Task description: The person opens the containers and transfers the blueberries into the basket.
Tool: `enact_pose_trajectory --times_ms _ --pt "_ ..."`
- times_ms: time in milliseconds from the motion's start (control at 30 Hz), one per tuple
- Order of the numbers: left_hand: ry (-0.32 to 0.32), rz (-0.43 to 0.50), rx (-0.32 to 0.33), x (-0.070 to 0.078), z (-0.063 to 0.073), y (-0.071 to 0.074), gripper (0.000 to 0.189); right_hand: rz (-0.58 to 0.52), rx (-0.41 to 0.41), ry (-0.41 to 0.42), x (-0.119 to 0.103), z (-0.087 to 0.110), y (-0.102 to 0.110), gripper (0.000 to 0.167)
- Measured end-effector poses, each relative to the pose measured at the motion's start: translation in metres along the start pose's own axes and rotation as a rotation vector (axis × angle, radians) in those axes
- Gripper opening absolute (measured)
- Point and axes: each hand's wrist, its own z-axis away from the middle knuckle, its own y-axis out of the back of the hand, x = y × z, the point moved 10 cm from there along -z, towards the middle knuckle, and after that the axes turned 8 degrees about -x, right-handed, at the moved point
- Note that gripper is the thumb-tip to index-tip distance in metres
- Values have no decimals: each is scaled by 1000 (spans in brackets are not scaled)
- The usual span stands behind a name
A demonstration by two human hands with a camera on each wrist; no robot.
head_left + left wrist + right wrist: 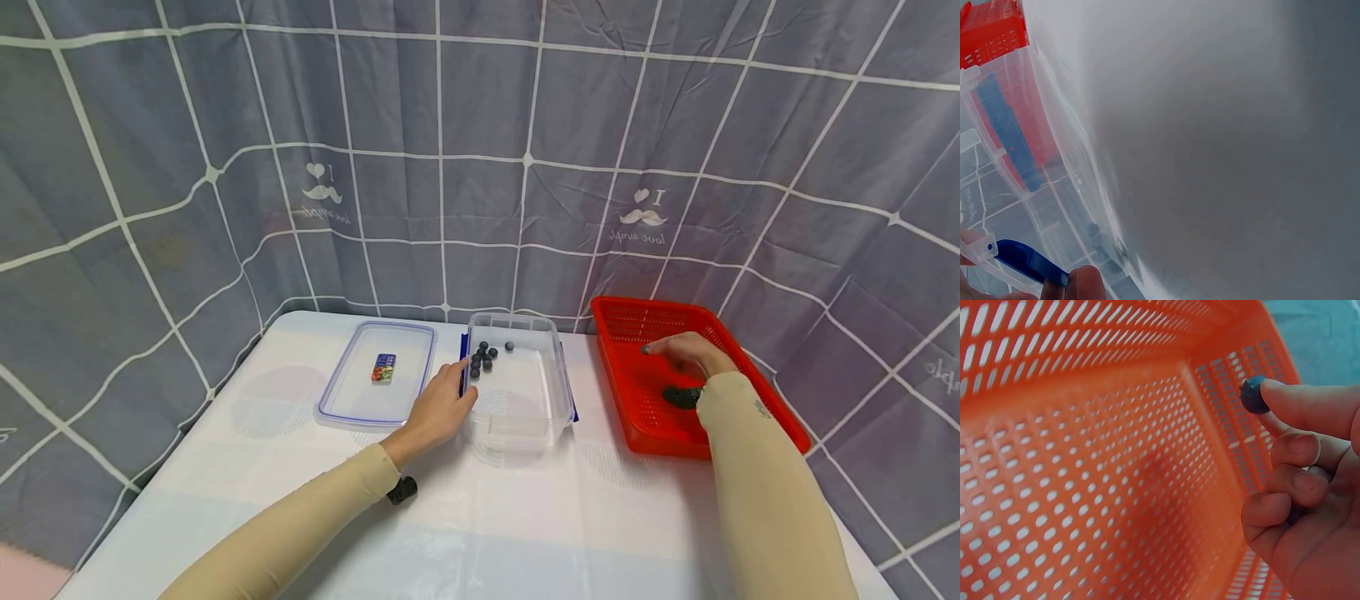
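A blueberry (1252,395) is pinched between the thumb and index finger of my right hand (690,357), which is over the red basket (630,417). Its other fingers curl inward, with something dark partly hidden among them in the right wrist view. My left hand (441,404) grips the left side of the clear plastic container (525,421), by a blue latch (1029,261). Inside that container, several blueberries (487,364) lie clustered toward the left, one slightly apart. The floor of the basket shows bare in the right wrist view.
A clear lid (348,392) with a blue seal and a printed label (383,367) lies left of the container on the white table (480,533). A grey checked curtain (480,200) hangs behind and along both sides.
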Motion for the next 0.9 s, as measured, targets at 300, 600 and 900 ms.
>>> enact_pose_trajectory --times_ms 300,600,900 --pt "-6 5 0 1 -1 0 63 64 21 -100 25 5 2 37" --pt "-1 6 2 0 -1 0 63 153 34 -144 39 5 6 38" --pt "0 18 1 0 0 0 64 142 39 -115 35 3 1 39"
